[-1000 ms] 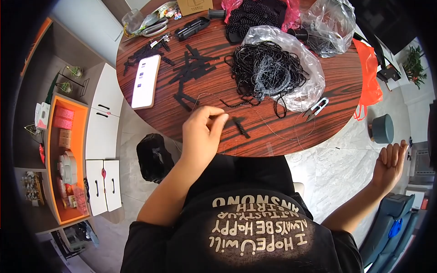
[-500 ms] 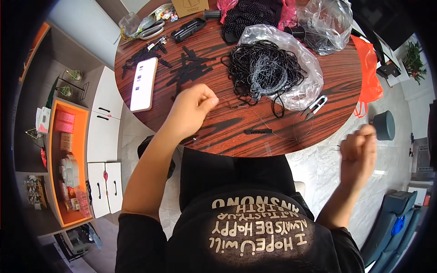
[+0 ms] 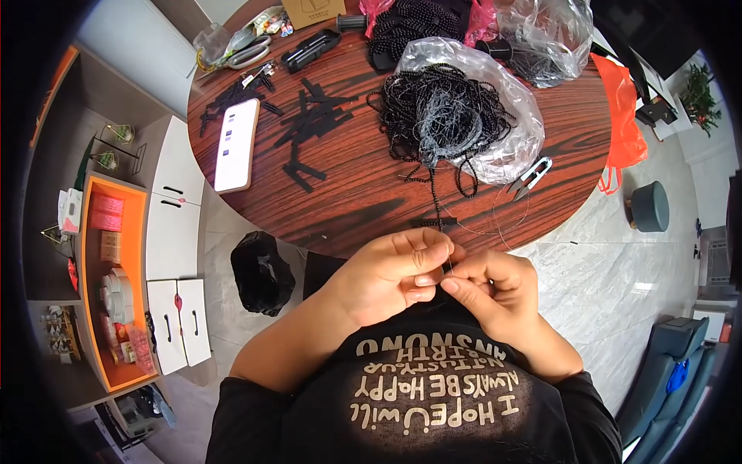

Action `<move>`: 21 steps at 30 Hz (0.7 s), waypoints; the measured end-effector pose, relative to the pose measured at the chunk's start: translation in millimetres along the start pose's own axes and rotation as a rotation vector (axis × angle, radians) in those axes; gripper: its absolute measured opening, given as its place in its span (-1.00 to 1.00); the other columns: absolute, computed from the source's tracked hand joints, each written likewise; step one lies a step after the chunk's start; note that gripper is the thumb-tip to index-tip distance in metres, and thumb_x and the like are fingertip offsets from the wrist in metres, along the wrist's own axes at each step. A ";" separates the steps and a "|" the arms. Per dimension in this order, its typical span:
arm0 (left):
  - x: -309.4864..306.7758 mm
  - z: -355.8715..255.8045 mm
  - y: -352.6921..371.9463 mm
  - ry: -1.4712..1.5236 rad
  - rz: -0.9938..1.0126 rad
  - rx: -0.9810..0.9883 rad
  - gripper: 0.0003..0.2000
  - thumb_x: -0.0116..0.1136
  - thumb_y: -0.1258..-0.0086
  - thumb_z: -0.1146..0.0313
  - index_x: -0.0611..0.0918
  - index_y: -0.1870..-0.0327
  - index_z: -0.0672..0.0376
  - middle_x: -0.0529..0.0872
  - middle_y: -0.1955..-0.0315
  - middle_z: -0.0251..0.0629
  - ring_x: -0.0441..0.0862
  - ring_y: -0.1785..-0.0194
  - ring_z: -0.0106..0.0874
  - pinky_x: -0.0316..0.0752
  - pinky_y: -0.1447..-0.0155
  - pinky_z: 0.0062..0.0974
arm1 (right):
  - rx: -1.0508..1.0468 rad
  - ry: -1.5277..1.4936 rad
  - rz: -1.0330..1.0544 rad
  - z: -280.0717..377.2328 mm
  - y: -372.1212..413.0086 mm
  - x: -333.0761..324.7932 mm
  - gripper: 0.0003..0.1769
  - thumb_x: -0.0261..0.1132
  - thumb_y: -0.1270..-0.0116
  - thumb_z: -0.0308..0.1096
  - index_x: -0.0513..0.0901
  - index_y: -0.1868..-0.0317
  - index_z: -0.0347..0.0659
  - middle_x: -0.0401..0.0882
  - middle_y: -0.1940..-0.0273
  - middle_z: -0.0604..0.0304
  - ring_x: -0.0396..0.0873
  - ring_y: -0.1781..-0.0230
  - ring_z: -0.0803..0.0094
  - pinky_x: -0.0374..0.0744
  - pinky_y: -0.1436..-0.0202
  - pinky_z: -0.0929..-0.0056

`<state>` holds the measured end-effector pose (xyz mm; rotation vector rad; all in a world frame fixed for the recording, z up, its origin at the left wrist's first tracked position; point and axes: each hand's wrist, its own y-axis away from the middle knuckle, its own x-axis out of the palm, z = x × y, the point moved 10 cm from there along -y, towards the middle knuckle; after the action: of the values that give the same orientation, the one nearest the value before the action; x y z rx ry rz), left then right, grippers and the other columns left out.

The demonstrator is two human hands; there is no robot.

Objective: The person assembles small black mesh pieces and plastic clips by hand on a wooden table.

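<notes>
My left hand [image 3: 398,271] is closed in front of my shirt, pinching the end of a strand of black beads [image 3: 435,193] that runs down from the pile. Close beside it, my right hand [image 3: 495,292] has thumb and forefinger pressed together on a thin thread [image 3: 450,267], barely visible between the hands. Beyond them lies a tangled heap of black beaded strings [image 3: 417,97] with loose grey threads, resting on a clear plastic bag [image 3: 525,116]. Thread snips [image 3: 530,178] lie right of the heap. A small black piece near the table edge is partly hidden.
On the round wooden table [image 3: 340,205] are a phone [image 3: 236,147], black strips [image 3: 313,116], scissors [image 3: 249,52], a black tray [image 3: 311,51] and another clear bag [image 3: 553,39]. A red bag [image 3: 621,116] hangs at the right edge. A black-lined bin [image 3: 261,272] stands on the floor.
Both hands have come together in front of my shirt, the left from over the table, the right from far right. The bead strand now stretches toward me from the heap.
</notes>
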<state>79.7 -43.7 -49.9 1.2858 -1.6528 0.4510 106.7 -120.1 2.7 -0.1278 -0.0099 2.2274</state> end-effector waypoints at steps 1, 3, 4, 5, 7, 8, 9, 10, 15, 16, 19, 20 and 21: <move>2.7 3.7 -2.0 0.094 0.025 -0.060 -0.87 -0.02 -0.38 0.44 0.54 0.14 0.23 0.58 0.25 -0.24 0.36 0.42 -0.60 0.23 0.39 -0.76 | -0.035 0.036 0.032 5.3 1.4 -1.3 -0.90 0.33 -0.07 -0.59 0.60 0.37 -0.27 0.39 0.63 0.42 0.16 0.71 0.71 0.14 0.64 0.75; 4.8 6.6 -6.6 0.188 0.050 -0.124 -0.86 -0.02 -0.39 0.43 0.54 0.12 0.24 0.59 0.24 -0.24 0.36 0.43 -0.60 0.25 0.40 -0.75 | -0.067 0.072 0.061 9.6 4.1 -4.3 -0.90 0.33 -0.07 -0.59 0.59 0.38 -0.27 0.41 0.61 0.41 0.18 0.70 0.70 0.16 0.63 0.75; 2.8 4.2 -10.6 0.188 0.049 -0.113 -0.85 -0.03 -0.39 0.42 0.54 0.12 0.24 0.60 0.23 -0.22 0.40 0.41 -0.58 0.29 0.37 -0.74 | -0.071 0.090 0.068 10.4 5.1 -5.9 -0.91 0.32 -0.08 -0.59 0.59 0.39 -0.28 0.41 0.62 0.40 0.19 0.70 0.70 0.16 0.63 0.75; 0.6 1.8 -14.6 0.188 0.047 -0.099 -0.84 -0.04 -0.40 0.40 0.54 0.11 0.25 0.60 0.22 -0.20 0.44 0.38 -0.56 0.33 0.35 -0.72 | -0.077 0.107 0.077 11.2 5.8 -7.2 -0.92 0.32 -0.09 -0.59 0.58 0.40 -0.28 0.41 0.62 0.40 0.19 0.70 0.69 0.17 0.63 0.75; -2.4 -3.4 -20.5 0.188 0.042 -0.064 -0.81 -0.06 -0.41 0.38 0.54 0.10 0.26 0.62 0.20 -0.16 0.52 0.33 -0.52 0.42 0.30 -0.69 | -0.091 0.141 0.103 12.3 5.9 -8.5 -0.93 0.30 -0.10 -0.59 0.57 0.42 -0.28 0.41 0.63 0.39 0.20 0.71 0.68 0.19 0.63 0.74; -2.4 -4.3 -21.6 0.187 0.040 -0.061 -0.81 -0.06 -0.41 0.38 0.54 0.10 0.26 0.62 0.20 -0.16 0.52 0.33 -0.52 0.42 0.30 -0.69 | -0.093 0.139 0.106 10.6 5.4 -9.7 -0.93 0.30 -0.10 -0.59 0.57 0.42 -0.28 0.41 0.63 0.39 0.20 0.71 0.68 0.19 0.63 0.74; -5.1 -6.8 -22.6 0.138 0.008 -0.033 -0.80 -0.07 -0.42 0.36 0.53 0.09 0.27 0.62 0.18 -0.12 0.54 0.28 -0.48 0.45 0.25 -0.65 | -0.052 0.118 0.017 3.4 4.1 -20.1 -0.94 0.29 -0.11 -0.59 0.57 0.42 -0.29 0.41 0.64 0.38 0.20 0.71 0.68 0.21 0.63 0.74; -7.8 -9.4 -24.2 0.089 -0.023 -0.008 -0.78 -0.09 -0.43 0.34 0.53 0.09 0.28 0.62 0.16 -0.09 0.56 0.22 -0.43 0.48 0.19 -0.61 | -0.009 0.098 -0.073 -5.2 2.8 -30.9 -0.95 0.28 -0.12 -0.60 0.57 0.42 -0.29 0.41 0.64 0.37 0.21 0.72 0.67 0.22 0.63 0.73; -7.4 -13.9 -24.9 -0.014 -0.126 0.068 -0.73 -0.11 -0.44 0.27 0.52 0.09 0.31 0.60 0.12 0.04 0.59 0.07 -0.29 0.51 0.00 -0.44 | 0.077 0.042 -0.339 -11.2 8.6 -51.2 -0.97 0.24 -0.15 -0.60 0.58 0.41 -0.31 0.43 0.66 0.32 0.26 0.73 0.64 0.28 0.63 0.72; -6.6 -15.8 -24.4 -0.019 -0.148 0.088 -0.72 -0.10 -0.44 0.26 0.52 0.10 0.32 0.60 0.12 0.06 0.59 0.05 -0.26 0.50 -0.05 -0.40 | 0.072 0.036 -0.377 -7.7 9.2 -51.6 -0.97 0.23 -0.16 -0.61 0.59 0.40 -0.32 0.44 0.66 0.31 0.28 0.73 0.64 0.29 0.62 0.72; -4.1 -17.7 -23.9 -0.044 -0.173 0.120 -0.70 -0.12 -0.45 0.24 0.51 0.08 0.34 0.59 0.11 0.09 0.58 0.02 -0.22 0.49 -0.09 -0.36 | 0.051 0.122 -0.367 -0.5 8.2 -51.3 -0.96 0.23 -0.15 -0.60 0.60 0.38 -0.32 0.48 0.63 0.28 0.31 0.73 0.61 0.31 0.62 0.70; -3.0 -17.9 -22.7 -0.065 -0.174 0.133 -0.69 -0.14 -0.46 0.24 0.50 0.06 0.34 0.59 0.10 0.09 0.58 0.01 -0.22 0.48 -0.10 -0.36 | 0.034 0.216 -0.319 3.0 7.2 -46.7 -0.95 0.23 -0.15 -0.59 0.60 0.36 -0.32 0.51 0.61 0.25 0.32 0.73 0.59 0.32 0.63 0.68; -1.6 -18.4 -21.6 -0.084 -0.174 0.147 -0.68 -0.17 -0.47 0.24 0.49 0.04 0.34 0.58 0.08 0.10 0.58 0.00 -0.21 0.48 -0.10 -0.35 | 0.016 0.311 -0.269 6.0 6.3 -41.9 -0.94 0.24 -0.14 -0.59 0.61 0.35 -0.32 0.54 0.59 0.23 0.34 0.73 0.57 0.32 0.63 0.66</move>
<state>107.2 -37.1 -48.0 1.5623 -1.5836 0.4231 126.7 -156.7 12.1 -0.4369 0.1517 1.9187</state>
